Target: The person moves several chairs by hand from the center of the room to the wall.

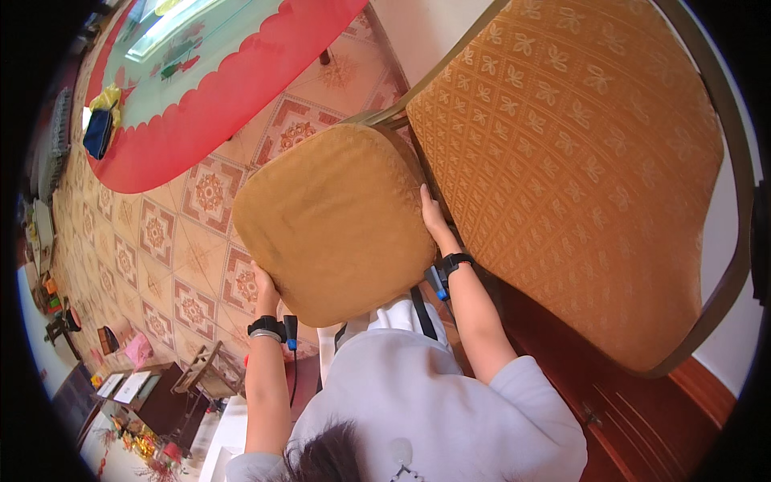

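A chair with a rounded square seat cushion (337,223) in plain tan-brown fabric stands before me. Its large padded backrest (578,181), covered in patterned orange-brown fabric within a metal frame, rises to the right. My left hand (265,291) grips the seat's lower left edge, fingers mostly hidden beneath or behind it. Against the right edge of the seat, beside the backrest, lies my right hand (432,214), its fingers partly tucked out of sight. Both wrists wear black straps with small devices.
At the upper left is a table (241,102) with a red-bordered covering, holding a dark blue pouch (99,132) and yellow plastic. Red wooden furniture (578,391) stands at lower right. Patterned floor tiles (199,259) extend left, towards a wooden chair (208,376) and a dark desk.
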Tool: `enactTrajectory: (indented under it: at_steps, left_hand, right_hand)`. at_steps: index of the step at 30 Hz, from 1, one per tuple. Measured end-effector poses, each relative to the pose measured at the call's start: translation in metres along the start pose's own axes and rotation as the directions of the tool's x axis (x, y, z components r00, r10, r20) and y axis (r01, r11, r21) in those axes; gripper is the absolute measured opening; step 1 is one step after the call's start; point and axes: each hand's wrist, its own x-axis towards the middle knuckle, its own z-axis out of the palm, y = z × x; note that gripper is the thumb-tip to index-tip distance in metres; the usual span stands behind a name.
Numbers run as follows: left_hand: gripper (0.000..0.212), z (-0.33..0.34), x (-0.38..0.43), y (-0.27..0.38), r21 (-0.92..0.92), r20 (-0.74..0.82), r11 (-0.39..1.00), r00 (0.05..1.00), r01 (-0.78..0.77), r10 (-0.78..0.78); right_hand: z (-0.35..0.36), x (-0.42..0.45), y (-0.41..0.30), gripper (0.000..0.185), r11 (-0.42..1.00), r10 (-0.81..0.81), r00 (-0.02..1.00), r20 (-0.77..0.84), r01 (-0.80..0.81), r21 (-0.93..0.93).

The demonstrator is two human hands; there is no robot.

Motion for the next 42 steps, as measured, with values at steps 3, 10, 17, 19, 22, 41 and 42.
enactTrajectory:
  at_steps: [3, 10, 17, 19, 22, 41, 42]
  left_hand:
    - [0.055, 0.026, -0.026, 0.013, -0.02, -0.027, 0.998, 0.998, -0.053, 0.053]
    - [0.047, 0.043, -0.041, 0.009, -0.099, -0.181, 0.958, 0.951, -0.27, 0.249]
    - [0.048, 0.04, -0.035, 0.004, -0.114, -0.201, 0.945, 0.938, -0.308, 0.281]
    - [0.049, 0.035, -0.027, -0.001, -0.092, -0.224, 0.944, 0.93, -0.318, 0.291]
    - [0.056, 0.025, -0.017, -0.006, 0.041, -0.281, 0.957, 0.916, -0.286, 0.285]
    - [0.068, 0.03, -0.022, 0.004, 0.292, -0.468, 0.946, 0.842, -0.14, 0.269]
    - [0.068, 0.031, -0.027, 0.004, 0.28, -0.465, 0.952, 0.85, -0.125, 0.248]
  right_hand:
    - [0.0, -0.004, -0.004, 0.065, 0.996, -0.055, 0.991, -0.122, 0.046, -0.08]
    - [-0.005, 0.001, -0.016, 0.075, 0.976, 0.004, 0.978, -0.209, -0.049, -0.21]
    - [0.002, 0.017, 0.007, 0.075, 0.959, -0.124, 0.942, -0.311, 0.034, -0.28]
    - [0.001, 0.012, 0.007, 0.076, 0.961, -0.106, 0.955, -0.278, 0.026, -0.277]
    - [-0.004, 0.011, 0.003, 0.076, 0.958, -0.066, 0.972, -0.227, -0.002, -0.285]
    - [0.002, 0.035, 0.01, 0.078, 0.97, -0.032, 0.995, -0.09, 0.009, -0.243]
    - [0.0, 0.032, 0.01, 0.078, 0.968, -0.023, 0.995, -0.093, -0.001, -0.252]
